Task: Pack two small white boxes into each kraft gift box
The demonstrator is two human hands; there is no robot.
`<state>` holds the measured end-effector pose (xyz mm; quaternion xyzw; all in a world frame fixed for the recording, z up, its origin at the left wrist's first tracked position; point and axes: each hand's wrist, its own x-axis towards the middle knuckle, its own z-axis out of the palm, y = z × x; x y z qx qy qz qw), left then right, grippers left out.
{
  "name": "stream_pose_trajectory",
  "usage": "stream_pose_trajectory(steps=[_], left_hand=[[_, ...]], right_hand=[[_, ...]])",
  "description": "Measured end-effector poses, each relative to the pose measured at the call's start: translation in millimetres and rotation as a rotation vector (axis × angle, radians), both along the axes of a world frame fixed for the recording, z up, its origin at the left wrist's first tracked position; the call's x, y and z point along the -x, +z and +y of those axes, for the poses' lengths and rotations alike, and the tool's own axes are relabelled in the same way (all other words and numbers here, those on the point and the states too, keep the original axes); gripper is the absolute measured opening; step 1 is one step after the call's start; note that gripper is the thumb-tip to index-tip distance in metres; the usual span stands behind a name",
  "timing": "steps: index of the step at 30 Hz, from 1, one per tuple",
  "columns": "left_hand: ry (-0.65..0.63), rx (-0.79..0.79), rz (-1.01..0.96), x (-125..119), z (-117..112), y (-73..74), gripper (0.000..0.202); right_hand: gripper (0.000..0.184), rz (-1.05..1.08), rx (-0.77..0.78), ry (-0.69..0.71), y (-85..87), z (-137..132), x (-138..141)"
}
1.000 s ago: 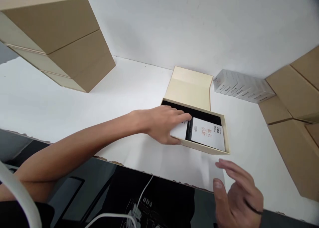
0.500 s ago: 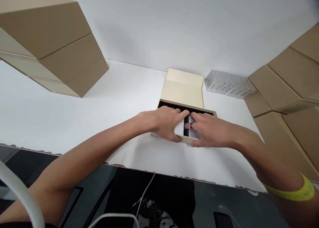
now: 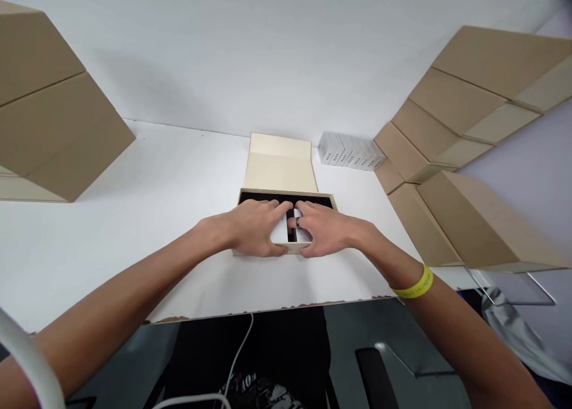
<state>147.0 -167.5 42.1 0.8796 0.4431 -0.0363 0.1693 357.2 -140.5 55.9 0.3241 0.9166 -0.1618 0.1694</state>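
While both arms reach forward over white counter [image 3: 134, 230], left hand [image 3: 252, 230] and right hand [image 3: 328, 233] lie flat, fingers spread, pressing white cards [image 3: 280, 235] inside open beige gift box [image 3: 286, 247]; nothing clamped. Box mid-counter, lid [image 3: 279, 165] folded back. Beyond: row of small white cartons [image 3: 351, 153]. Stacked kraft boxes [image 3: 451, 177] right, more left.

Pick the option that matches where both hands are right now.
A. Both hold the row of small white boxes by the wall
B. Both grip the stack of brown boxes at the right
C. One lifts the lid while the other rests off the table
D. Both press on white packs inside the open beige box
D: the left hand and right hand lie flat on white packs inside the open beige box, whose lid is folded back.
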Motion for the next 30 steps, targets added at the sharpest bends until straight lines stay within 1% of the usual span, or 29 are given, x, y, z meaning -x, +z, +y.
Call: stream_pose_trajectory(steps=[6, 9, 10, 12, 14, 16, 18, 19, 20, 21, 22, 23, 24, 26, 28, 30], left_hand=[[-0.015, -0.006, 0.010, 0, -23, -4.0, 0.080], [-0.023, -0.007, -0.003, 1, -37, -7.1, 0.082], [-0.024, -0.008, -0.020, 1, -40, -7.9, 0.081], [-0.050, -0.018, -0.076, 3, -47, -8.4, 0.073], [-0.097, -0.054, -0.170, 8, -54, -7.3, 0.063], [-0.112, -0.097, -0.305, 17, -62, -6.0, 0.062], [-0.062, -0.149, -0.442, 30, -71, -7.3, 0.070], [-0.015, -0.182, -0.490, 37, -76, -9.9, 0.074], [0.043, -0.213, -0.519, 44, -81, -14.0, 0.077], [0.111, -0.236, -0.534, 49, -86, -19.5, 0.081], [0.178, -0.247, -0.542, 53, -91, -26.2, 0.085], [0.236, -0.240, -0.550, 56, -95, -33.6, 0.091], [0.280, -0.216, -0.560, 56, -100, -41.2, 0.096], [0.345, -0.173, -0.608, 53, -109, -55.3, 0.100], [0.401, -0.157, -0.673, 46, -117, -66.1, 0.103], [0.441, -0.150, -0.719, 39, -122, -73.2, 0.106]], right_hand=[[0.033, 0.013, 0.002, 0.043, 0.5, -22, -3], [0.033, -0.012, 0.003, 0.061, 0.1, -35, -1], [0.034, -0.025, 0.006, 0.063, 0.9, -39, 1], [0.040, -0.059, 0.018, 0.072, 6.0, -44, 2], [0.050, -0.080, 0.050, 0.084, 16.6, -41, 0], [0.056, 0.003, 0.141, 0.082, 31.0, -28, -2], [0.049, 0.212, 0.232, 0.028, 43.6, -3, -1], [0.046, 0.327, 0.220, -0.041, 47.2, 13, 1], [0.044, 0.400, 0.156, -0.119, 48.2, 31, 5], [0.043, 0.443, 0.030, -0.228, 46.5, 50, 11], [0.044, 0.402, -0.105, -0.346, 42.4, 69, 19], [0.047, 0.365, -0.172, -0.408, 36.4, 87, 27], [0.054, 0.331, -0.214, -0.445, 29.4, 103, 36], [0.073, 0.246, -0.274, -0.517, 14.5, 129, 53], [0.092, 0.163, -0.306, -0.579, 1.6, 145, 66], [0.106, 0.092, -0.337, -0.619, -8.5, 153, 74]])
